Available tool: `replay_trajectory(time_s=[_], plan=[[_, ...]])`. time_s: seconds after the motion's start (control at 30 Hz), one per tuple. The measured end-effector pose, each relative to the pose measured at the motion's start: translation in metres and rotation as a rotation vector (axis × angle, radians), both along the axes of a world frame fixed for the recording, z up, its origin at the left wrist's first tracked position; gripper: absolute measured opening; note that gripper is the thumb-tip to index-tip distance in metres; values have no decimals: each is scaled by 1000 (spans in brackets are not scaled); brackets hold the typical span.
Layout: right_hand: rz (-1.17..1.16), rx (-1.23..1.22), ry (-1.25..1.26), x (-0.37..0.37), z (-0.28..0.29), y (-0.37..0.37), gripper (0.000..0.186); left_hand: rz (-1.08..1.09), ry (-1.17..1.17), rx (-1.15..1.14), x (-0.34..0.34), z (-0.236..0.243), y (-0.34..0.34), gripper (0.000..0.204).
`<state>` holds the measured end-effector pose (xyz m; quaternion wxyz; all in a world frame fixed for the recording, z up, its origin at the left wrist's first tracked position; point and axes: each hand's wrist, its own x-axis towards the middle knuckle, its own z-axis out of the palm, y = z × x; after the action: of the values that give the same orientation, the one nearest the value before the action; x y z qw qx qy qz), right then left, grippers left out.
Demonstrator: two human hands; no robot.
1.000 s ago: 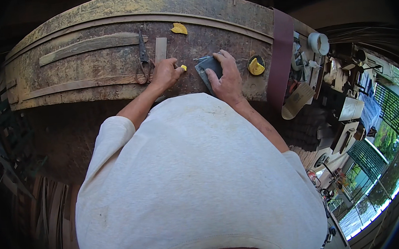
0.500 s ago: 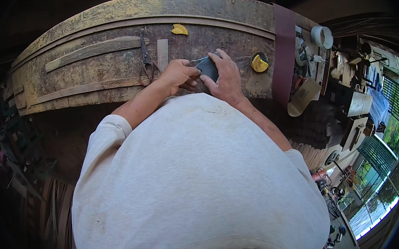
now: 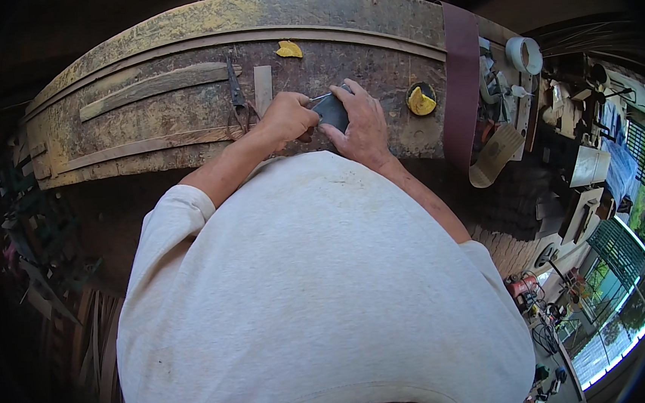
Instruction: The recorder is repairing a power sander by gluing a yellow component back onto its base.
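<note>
Over the near edge of the workbench, my right hand (image 3: 362, 122) grips a flat dark grey piece (image 3: 333, 114), thumb on its near side and fingers over the far edge. My left hand (image 3: 284, 119) is closed right beside it, its fingertips hidden. From those fingers a thin light-coloured strip (image 3: 320, 96) reaches along the grey piece's far edge; its kind is unclear. Left of my hands lie scissors (image 3: 238, 98) with dark blades and looped handles, and a short pale wooden strip (image 3: 263, 89).
A curved wooden slat (image 3: 155, 90) and long thin strips rest on the worn workbench (image 3: 368, 16). One yellow piece (image 3: 289, 49) lies beyond my hands, another (image 3: 421, 102) on a dark disc to the right. A dark red belt (image 3: 461, 77) hangs over the bench beside a white roll (image 3: 524, 55).
My left hand has shifted slightly up, with its fingers still curled by the grey piece. The grey piece is tilted a little differently in my right hand. The whole view has moved slightly.
</note>
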<state>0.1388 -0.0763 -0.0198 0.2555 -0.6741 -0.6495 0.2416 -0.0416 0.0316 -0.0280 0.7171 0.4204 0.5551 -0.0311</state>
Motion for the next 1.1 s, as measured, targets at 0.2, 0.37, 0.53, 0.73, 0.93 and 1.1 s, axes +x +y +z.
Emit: replay_trajectory(time_s=[0.2, 0.37, 0.53, 0.73, 0.93, 1.1], plan=[[-24, 5, -37, -6, -1, 3, 82, -96, 73, 361, -8, -1, -10, 11], [-49, 8, -57, -3, -2, 0, 82, -53, 224, 1024, -48, -6, 23, 16], [9, -20, -47, 4, -1, 1, 84, -320, 376, 826, -126, -46, 25, 13], [-53, -114, 3, 7, 10, 6, 80, -580, 196, 976, -95, -77, -35, 20], [-42, -113, 25, 4, 8, 7, 79, -723, -203, 1116, -50, -112, -42, 14], [-54, -124, 20, 4, 10, 7, 79, -810, -137, 1149, -34, -129, -45, 12]])
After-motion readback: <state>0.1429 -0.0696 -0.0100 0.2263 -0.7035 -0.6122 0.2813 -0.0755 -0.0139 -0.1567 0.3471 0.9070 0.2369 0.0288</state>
